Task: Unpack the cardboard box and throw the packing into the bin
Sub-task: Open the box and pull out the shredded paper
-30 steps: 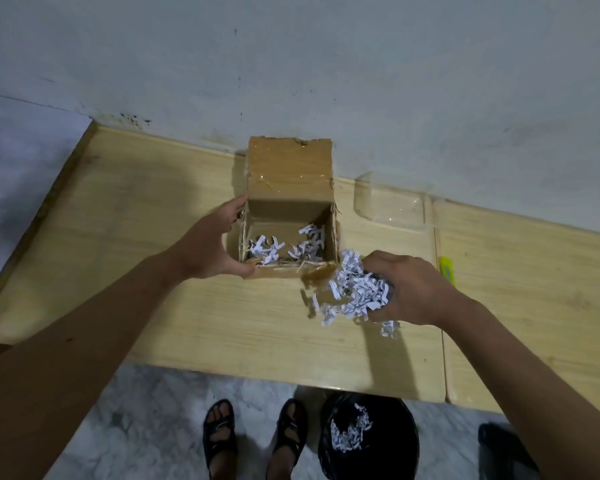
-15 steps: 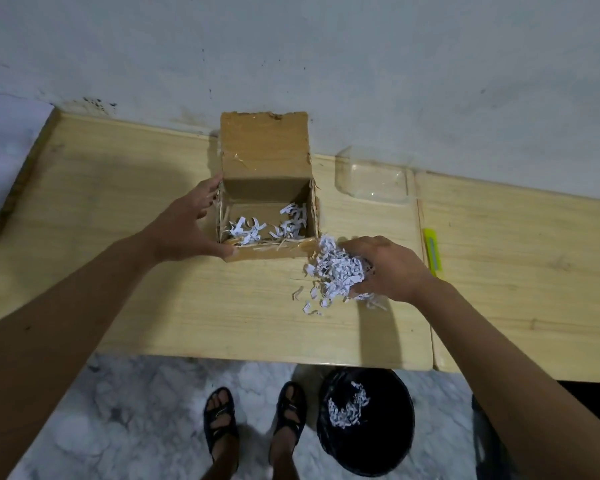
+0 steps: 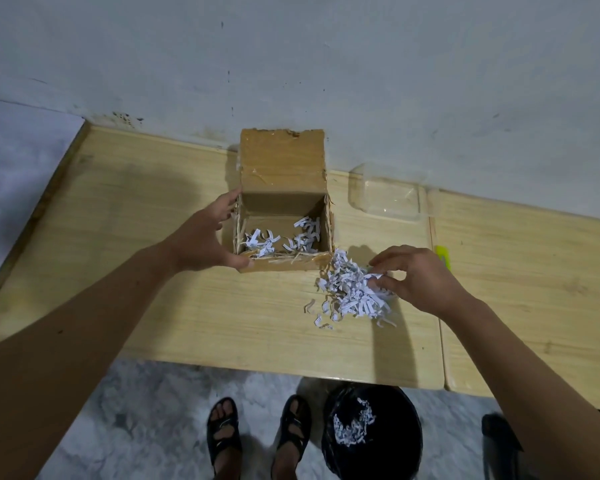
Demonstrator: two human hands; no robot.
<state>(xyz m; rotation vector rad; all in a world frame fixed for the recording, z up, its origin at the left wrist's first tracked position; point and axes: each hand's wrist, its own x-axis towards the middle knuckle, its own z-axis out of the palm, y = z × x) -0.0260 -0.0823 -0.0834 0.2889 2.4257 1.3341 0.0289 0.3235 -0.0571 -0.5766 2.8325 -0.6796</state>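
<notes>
An open cardboard box (image 3: pixel 284 168) stands on the wooden table by the wall, its lid flap up. Some white shredded paper (image 3: pixel 281 239) lies in its bottom. My left hand (image 3: pixel 205 237) holds the box's left wall and front corner. A heap of shredded paper (image 3: pixel 350 292) lies on the table just right of the box's front. My right hand (image 3: pixel 416 275) rests on that heap, fingertips pinching strips at its right side. A black bin (image 3: pixel 392 441) stands on the floor under the table's edge, with shredded paper (image 3: pixel 352 427) inside.
A clear plastic container (image 3: pixel 388 195) sits against the wall right of the box. A yellow-green cutter (image 3: pixel 442 254) lies beside the table seam. A few loose strips (image 3: pixel 321 322) lie near the heap. My sandalled feet (image 3: pixel 257 434) stand left of the bin.
My right hand has lowered the handful of shredded paper onto the table and loosened its grip, so the heap now lies spread there. My left hand has stayed on the box.
</notes>
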